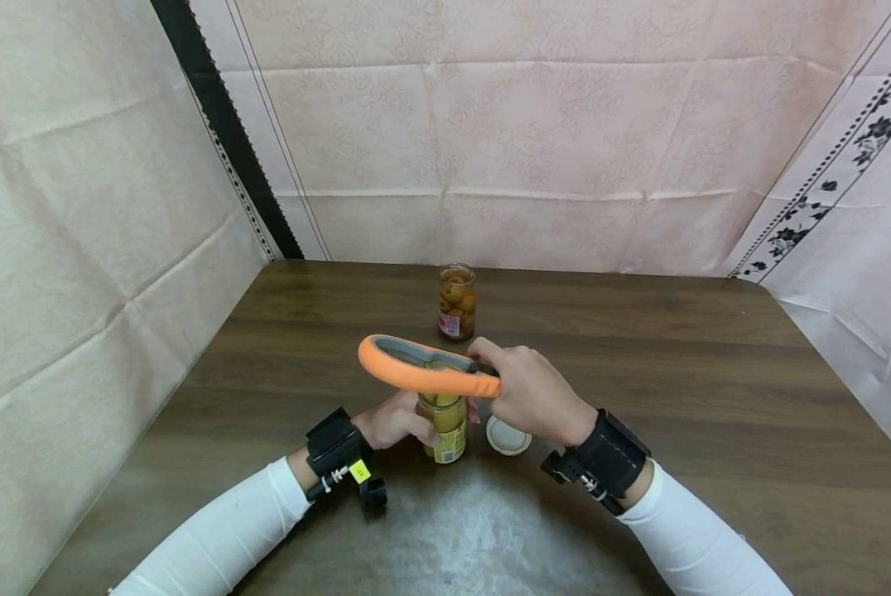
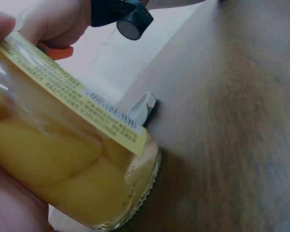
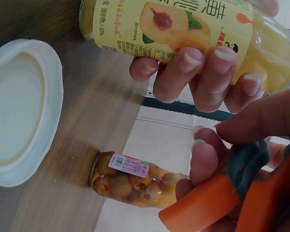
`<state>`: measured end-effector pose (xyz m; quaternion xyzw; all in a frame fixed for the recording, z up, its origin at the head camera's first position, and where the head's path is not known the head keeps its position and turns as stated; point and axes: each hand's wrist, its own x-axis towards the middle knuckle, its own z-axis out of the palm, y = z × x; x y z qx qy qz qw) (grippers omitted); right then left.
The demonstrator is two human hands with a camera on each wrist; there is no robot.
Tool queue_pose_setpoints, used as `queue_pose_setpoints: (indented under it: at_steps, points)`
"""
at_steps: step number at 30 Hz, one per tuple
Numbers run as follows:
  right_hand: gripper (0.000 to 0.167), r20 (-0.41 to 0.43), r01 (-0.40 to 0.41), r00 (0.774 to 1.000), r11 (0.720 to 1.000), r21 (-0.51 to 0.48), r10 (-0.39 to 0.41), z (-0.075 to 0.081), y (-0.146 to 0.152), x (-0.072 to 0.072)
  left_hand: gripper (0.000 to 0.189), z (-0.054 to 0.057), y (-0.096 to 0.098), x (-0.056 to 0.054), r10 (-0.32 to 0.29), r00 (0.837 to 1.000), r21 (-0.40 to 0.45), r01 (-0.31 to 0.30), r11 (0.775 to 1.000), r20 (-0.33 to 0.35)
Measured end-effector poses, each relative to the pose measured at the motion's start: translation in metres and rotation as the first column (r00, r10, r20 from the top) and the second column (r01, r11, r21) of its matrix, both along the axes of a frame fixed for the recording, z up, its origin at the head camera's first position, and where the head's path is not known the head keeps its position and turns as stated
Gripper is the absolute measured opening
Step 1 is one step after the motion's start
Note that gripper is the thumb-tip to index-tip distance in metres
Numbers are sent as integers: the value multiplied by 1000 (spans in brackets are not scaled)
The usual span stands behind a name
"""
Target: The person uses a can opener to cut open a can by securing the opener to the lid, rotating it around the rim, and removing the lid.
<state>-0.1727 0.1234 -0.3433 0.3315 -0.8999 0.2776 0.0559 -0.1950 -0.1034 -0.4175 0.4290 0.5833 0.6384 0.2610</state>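
Observation:
My left hand (image 1: pixel 401 420) holds a glass jar of yellow peaches (image 1: pixel 445 416) upright on the table, its fingers wrapped round the yellow label in the right wrist view. The jar's mouth is uncovered. My right hand (image 1: pixel 531 387) grips an orange jar opener (image 1: pixel 416 377) with a grey inner lining. In the head view the opener's loop overlaps the top of the peach jar. Beside the jar, to its right, a white lid (image 1: pixel 508 436) lies on the table with its inside facing up.
Farther back on the wooden table (image 1: pixel 684 397) stands a second glass jar (image 1: pixel 456 302) with round brown fruit in it and a pinkish label. Pale cloth (image 1: pixel 565 149) hangs behind the table and at both sides.

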Motion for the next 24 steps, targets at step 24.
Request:
queue_pose_setpoints:
  at_steps: [24]
  points:
    - [14,183,-10,982,987,-160,40,-3,10,-5,64,3,2,0,60,998,-27,-60,998,-9]
